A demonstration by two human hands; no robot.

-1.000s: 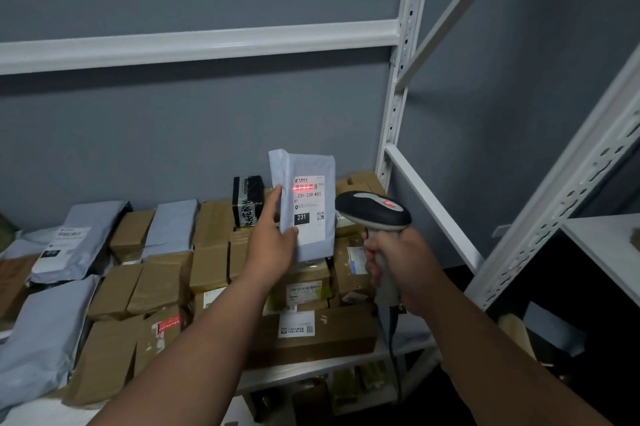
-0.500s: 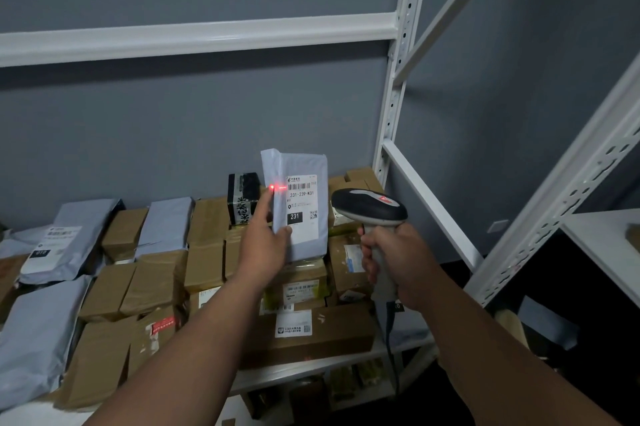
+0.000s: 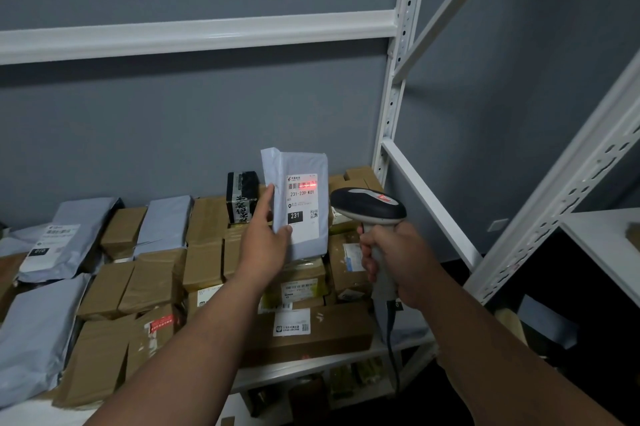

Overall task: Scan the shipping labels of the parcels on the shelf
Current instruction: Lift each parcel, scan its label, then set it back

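My left hand (image 3: 264, 242) holds a grey poly-mailer parcel (image 3: 308, 169) upright above the shelf, thumb on its front and fingers behind its left edge. Its white shipping label (image 3: 302, 206) faces me, and a red scan line lies across the barcode near the label's top. My right hand (image 3: 391, 254) grips the handle of a grey and black barcode scanner (image 3: 369, 206), whose head points left at the label from just right of the parcel. Below lie several brown cardboard parcels (image 3: 204, 263) and grey mailers (image 3: 65, 235) on the white shelf (image 3: 311, 365).
A white upright post (image 3: 393, 93) and a diagonal brace (image 3: 429, 204) stand just right of the scanner. Another white rack (image 3: 568, 183) rises at far right. A horizontal shelf beam (image 3: 194, 34) crosses overhead. The scanner's cable (image 3: 391, 349) hangs past the shelf's front edge.
The red scan line has shifted from the parcel's left edge rightward onto the label's barcode. Parcel and scanner stay almost in the same place.
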